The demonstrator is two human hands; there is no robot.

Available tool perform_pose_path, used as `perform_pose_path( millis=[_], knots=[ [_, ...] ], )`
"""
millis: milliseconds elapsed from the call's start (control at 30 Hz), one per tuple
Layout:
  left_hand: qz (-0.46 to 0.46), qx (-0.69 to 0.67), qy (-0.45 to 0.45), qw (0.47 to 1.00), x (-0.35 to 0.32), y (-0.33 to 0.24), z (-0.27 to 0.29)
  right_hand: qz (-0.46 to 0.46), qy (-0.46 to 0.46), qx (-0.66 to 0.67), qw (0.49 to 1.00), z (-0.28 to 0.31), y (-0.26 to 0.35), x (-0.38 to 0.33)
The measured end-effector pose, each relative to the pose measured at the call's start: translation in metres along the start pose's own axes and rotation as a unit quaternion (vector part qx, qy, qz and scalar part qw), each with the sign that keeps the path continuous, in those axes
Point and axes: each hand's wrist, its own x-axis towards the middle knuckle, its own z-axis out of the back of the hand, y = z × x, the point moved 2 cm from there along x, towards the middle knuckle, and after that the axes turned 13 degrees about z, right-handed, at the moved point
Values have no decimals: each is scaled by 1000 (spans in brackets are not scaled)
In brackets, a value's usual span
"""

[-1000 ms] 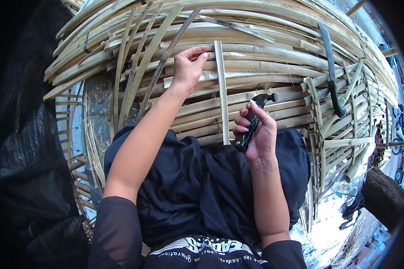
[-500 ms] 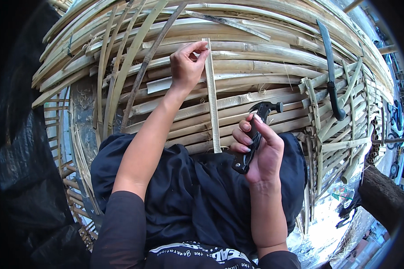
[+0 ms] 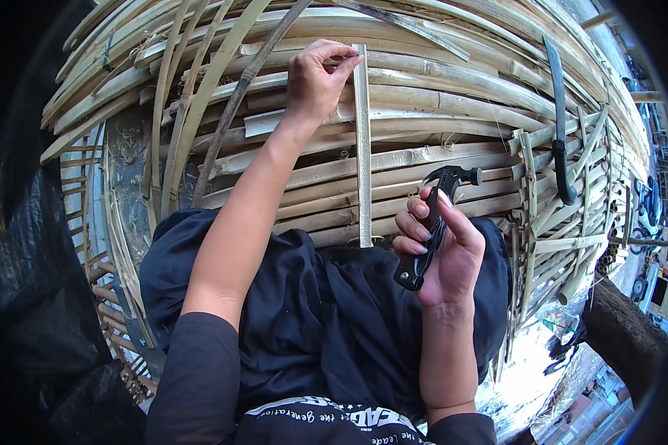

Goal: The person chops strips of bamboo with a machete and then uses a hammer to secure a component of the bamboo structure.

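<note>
My right hand (image 3: 453,256) is wrapped round the handle of a short black claw hammer (image 3: 447,178), its head up above my fingers over the right thigh. Farther out, my left hand (image 3: 315,81) is closed in a pinch at the far end of a narrow bamboo strip (image 3: 363,159). A tiny dark speck shows at those fingertips, too small to name. The strip runs from there back toward my lap, crossing over several split bamboo slats (image 3: 416,159) that lie side by side.
A machete with a black handle (image 3: 564,174) lies on the slats at the right. Loose bamboo strips (image 3: 200,111) slant across the left. Beside them hangs dark sheeting (image 3: 30,259). A bamboo lattice (image 3: 564,215) and a thick brown log (image 3: 623,334) are at the right.
The view has shifted a little. My left hand stays pinched at the strip's far end, and the hammer remains in my right hand, both appearing slightly farther right.
</note>
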Motion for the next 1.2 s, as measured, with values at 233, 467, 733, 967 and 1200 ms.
perform_pose_path(
  millis=[233,467,733,967,1200],
  knots=[
    [14,18,31,999,4,1,1,4,1,-11,1000,1,-1,1],
    [-16,42,33,998,4,4,1,-1,-6,-25,1000,2,-5,2],
    [-17,41,44,998,2,0,2,0,-12,-26,1000,1,-5,2],
    [-38,68,38,996,2,1,2,4,-7,-8,1000,5,-7,2],
    [-42,65,30,997,1,1,2,3,-6,-9,1000,6,-8,3]
  ],
)
